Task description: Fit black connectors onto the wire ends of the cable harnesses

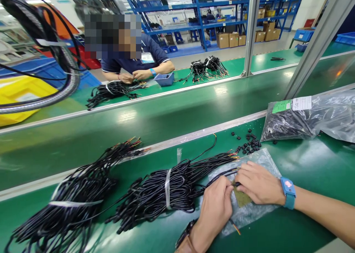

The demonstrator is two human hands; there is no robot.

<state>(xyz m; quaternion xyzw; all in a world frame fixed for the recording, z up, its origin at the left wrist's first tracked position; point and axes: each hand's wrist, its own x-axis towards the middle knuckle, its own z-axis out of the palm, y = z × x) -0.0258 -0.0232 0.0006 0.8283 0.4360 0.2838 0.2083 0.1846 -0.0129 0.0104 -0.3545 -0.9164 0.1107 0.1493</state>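
Note:
My left hand [217,203] is closed on a thin black cable, its thumb and fingers pinched near the cable end. Close against it, my right hand [259,182] pinches at the same spot, around a small black piece [236,184] on the cable. Both hands are over a clear plastic bag [267,162] with a yellowish patch [242,198] under the fingers. Coloured wire ends [235,228] stick out below my left hand. Left of it lies a tied bundle of black cables [177,186], bare coloured ends pointing right. Small black plastic parts [251,144] are scattered beyond my right hand.
A second tied cable bundle [74,197] lies at the left. A bag of black parts [288,123] sits at the right. Beyond the green conveyor [166,112], a co-worker [130,66] handles cables beside a blue bin [164,80]. A metal post [252,34] rises behind the belt.

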